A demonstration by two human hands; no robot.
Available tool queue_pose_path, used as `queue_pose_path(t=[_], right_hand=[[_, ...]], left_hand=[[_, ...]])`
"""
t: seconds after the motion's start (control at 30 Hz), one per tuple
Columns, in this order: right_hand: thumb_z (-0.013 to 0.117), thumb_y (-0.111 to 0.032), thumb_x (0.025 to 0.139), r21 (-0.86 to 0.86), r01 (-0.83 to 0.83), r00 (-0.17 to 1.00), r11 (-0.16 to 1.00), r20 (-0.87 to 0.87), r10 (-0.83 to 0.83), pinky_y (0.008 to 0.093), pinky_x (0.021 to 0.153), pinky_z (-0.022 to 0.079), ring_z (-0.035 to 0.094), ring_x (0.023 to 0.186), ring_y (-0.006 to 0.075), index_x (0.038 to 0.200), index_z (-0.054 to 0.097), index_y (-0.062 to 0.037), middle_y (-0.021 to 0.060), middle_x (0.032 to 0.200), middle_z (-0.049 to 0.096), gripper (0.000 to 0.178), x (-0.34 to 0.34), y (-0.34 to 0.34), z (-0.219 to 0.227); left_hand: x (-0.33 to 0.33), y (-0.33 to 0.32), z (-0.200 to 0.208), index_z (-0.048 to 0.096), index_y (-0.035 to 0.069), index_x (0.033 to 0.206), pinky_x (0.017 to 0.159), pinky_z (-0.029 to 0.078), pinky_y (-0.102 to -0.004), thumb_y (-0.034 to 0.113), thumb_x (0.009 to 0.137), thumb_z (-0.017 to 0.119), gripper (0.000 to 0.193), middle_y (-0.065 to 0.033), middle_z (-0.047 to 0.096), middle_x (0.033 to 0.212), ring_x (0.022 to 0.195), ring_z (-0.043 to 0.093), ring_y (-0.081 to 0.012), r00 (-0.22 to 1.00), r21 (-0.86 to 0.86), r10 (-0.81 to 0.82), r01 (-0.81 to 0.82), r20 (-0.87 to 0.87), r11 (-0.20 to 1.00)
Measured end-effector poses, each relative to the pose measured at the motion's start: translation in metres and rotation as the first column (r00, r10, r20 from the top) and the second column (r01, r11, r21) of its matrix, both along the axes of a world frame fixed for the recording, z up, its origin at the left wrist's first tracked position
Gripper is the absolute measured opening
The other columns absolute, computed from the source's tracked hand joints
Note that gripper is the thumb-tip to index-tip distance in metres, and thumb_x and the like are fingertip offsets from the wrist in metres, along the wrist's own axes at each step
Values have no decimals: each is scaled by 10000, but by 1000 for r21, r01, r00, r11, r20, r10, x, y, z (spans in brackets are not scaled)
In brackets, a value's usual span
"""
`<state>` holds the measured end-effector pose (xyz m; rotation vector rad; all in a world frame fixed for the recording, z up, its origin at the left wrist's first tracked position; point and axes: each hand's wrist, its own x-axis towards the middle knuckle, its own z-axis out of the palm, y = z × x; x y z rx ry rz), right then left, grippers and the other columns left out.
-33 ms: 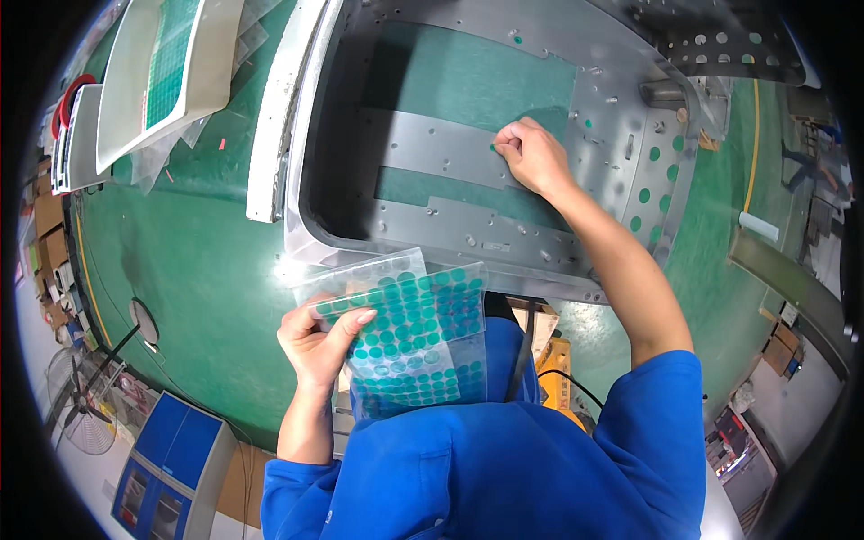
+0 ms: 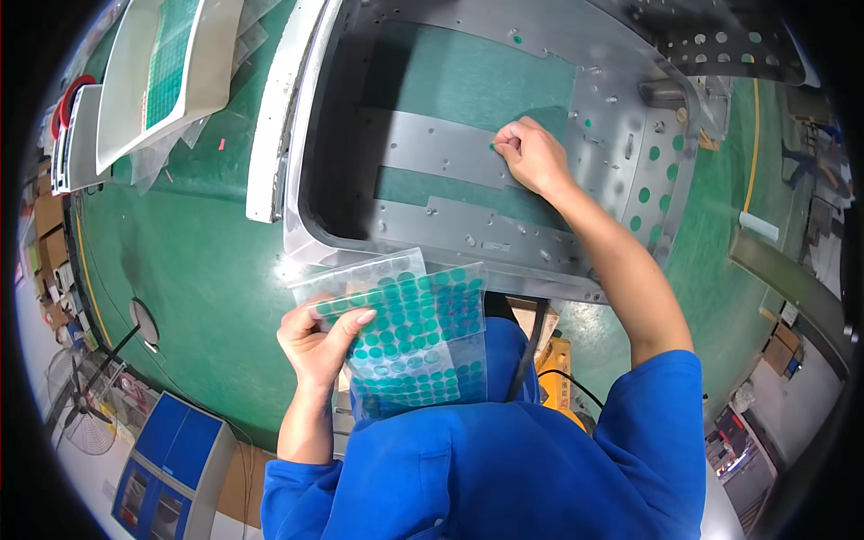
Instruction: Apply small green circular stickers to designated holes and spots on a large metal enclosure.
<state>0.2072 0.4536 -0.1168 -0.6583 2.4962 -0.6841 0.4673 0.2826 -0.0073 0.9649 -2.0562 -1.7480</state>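
Head view. Glossy green floor (image 2: pixel 207 288), open stretch at 9 o'clock, a bright patch of glare near the middle. Yellow line (image 2: pixel 754 144) on the floor at 2 o'clock. Blue-and-grey cabinet (image 2: pixel 171 459) and black-bladed fan (image 2: pixel 85 409) at 8 o'clock; white tub (image 2: pixel 209 99) at 10, a green dotted sheet inside. Large grey metal housing (image 2: pixel 423 144) fills 12 o'clock.

Left hand (image 2: pixel 315 337): grasping, thumb on top, the near edge of the dot sheets (image 2: pixel 418 337). Sheets extend from that hand toward 3 o'clock, in front of the worker's body and just below the housing's near rim. From the right hand (image 2: pixel 531 157) they lie at about 7 o'clock, well apart. Right hand: inside the housing outline, thumb and fingertips pinched together on a small green piece (image 2: pixel 493 147), seen at the hand's 9 o'clock; contact with the metal cannot be told.

Sheets: thin, clear, shiny film, layered and overlapping; round green dots in rows, larger above, smaller below. Housing: smooth grey metal, rounded corners, small studs, broad rectangular green areas between flat strips. Round green spots along its 3 o'clock side; holes or dots, cannot tell. Worker's sleeves: matte blue cloth.
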Motion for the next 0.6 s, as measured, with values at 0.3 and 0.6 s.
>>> queue_pose_path(t=[0.3, 0.6], right_hand=[[558, -154, 720, 0, -1, 999, 1000, -35, 1, 356, 646, 438, 546, 782, 236, 729, 605, -109, 49, 809, 542, 66, 3, -1, -1], [582, -124, 698, -85, 43, 999, 995, -20, -45, 335, 606, 432, 544, 695, 207, 731, 591, -110, 21, 730, 538, 37, 7, 0, -1]], left_hand=[[-3, 4, 1, 378, 45, 503, 416, 286, -167, 5, 574, 753, 384, -39, 580, 589, 480, 411, -26, 1000, 7, -1, 1, 15, 1000], [-8, 6, 4, 484, 22, 548, 431, 309, -163, 2, 583, 746, 265, -31, 590, 608, 495, 438, -25, 1000, 42, -11, 10, 11, 999]])
